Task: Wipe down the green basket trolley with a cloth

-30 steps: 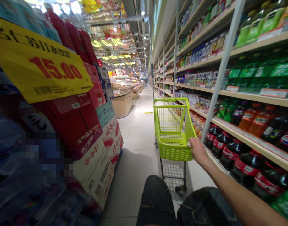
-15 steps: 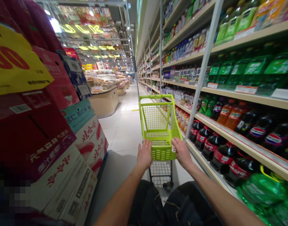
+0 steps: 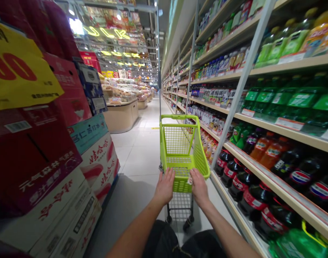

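A lime-green plastic shopping cart (image 3: 201, 150) stands before me, its basket bare inside. My left hand (image 3: 164, 187) is over the near left part of the basket's rim, fingers hooked over it. Toward the right of the same rim, my right hand (image 3: 199, 187) grips the edge. A small crumpled whitish piece (image 3: 190, 179), perhaps tissue, shows by its thumb and fingers. Under the basket are a dark lower frame and wheels (image 3: 189, 223).
Shelves of bottled drinks (image 3: 282, 96) line the right side, close to the cart. Stacked drink cartons (image 3: 96, 157) with a yellow price sign (image 3: 21, 68) stand at left. Farther along, rounded display counters (image 3: 123, 116) flank the tiled aisle (image 3: 137, 150).
The view has turned slightly left, so the shelves sit farther right. My right hand has shifted left along the cart's rim, nearer my left hand. More of the wheels shows.
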Action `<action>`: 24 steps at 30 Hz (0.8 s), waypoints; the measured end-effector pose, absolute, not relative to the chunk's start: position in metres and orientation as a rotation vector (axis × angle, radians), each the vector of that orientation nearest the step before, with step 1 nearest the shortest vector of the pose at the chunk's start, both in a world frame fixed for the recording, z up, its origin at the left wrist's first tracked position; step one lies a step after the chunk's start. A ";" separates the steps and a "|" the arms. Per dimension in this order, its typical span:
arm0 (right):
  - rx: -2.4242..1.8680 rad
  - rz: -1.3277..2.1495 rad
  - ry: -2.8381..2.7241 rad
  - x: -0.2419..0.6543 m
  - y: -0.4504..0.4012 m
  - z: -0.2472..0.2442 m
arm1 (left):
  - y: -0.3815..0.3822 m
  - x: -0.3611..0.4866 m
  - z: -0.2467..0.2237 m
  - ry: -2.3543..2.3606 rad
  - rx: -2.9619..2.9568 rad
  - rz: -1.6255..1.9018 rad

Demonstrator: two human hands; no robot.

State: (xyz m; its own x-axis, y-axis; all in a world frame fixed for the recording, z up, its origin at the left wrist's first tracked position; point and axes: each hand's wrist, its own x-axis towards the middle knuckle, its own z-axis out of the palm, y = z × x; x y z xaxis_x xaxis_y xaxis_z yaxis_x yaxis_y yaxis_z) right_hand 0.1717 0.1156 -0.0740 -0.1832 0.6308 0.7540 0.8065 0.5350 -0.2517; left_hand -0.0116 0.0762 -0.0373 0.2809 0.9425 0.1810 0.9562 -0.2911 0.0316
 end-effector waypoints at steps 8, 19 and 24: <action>-1.149 -0.218 -1.971 0.195 0.125 -0.071 | 0.076 -0.020 -0.049 -1.860 -2.315 -0.347; -0.910 0.924 -1.314 0.102 0.089 -0.013 | 0.067 0.024 -0.003 -2.369 -1.899 -2.415; -0.853 1.336 -0.905 0.089 0.075 0.006 | 0.056 0.042 0.009 -2.125 -1.096 -3.721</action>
State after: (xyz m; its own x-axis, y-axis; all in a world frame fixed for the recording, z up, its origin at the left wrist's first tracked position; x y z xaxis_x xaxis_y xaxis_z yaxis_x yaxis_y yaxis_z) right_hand 0.0892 0.0748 0.0058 0.0218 0.9984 0.0514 -0.4184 0.0558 -0.9065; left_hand 0.0420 0.0561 0.0089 -0.2067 0.9593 -0.1925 -0.6532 0.0112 0.7571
